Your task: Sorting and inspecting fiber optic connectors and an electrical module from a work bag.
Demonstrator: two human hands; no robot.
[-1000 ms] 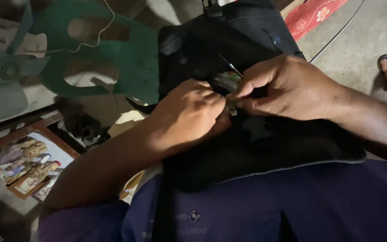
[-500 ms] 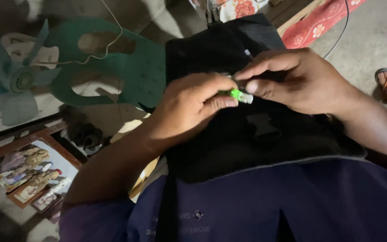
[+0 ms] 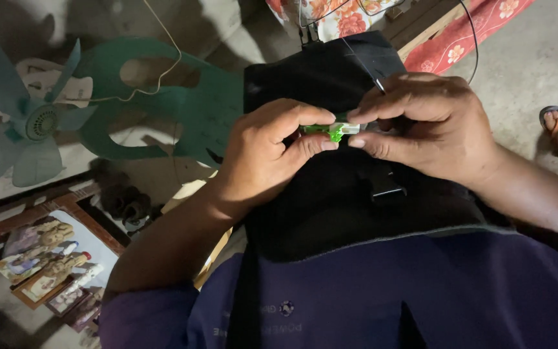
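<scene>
Two hands meet over a black bag (image 3: 350, 213) on the person's lap. The left hand (image 3: 266, 155) and right hand (image 3: 421, 126) both pinch a small green-and-white connector (image 3: 334, 130) between thumb and fingertips. Beyond lie a thin black cable (image 3: 360, 61), a green fan (image 3: 30, 123) and red floral cloth (image 3: 466, 32).

The scene is dim overall. Soft light falls from the upper right, brightening the pale concrete floor (image 3: 524, 71). The black fabric bag (image 3: 330, 194) swallows detail in shadow. The teal plastic fan blades (image 3: 27, 129) look slightly soft and stretched near the left edge.
</scene>
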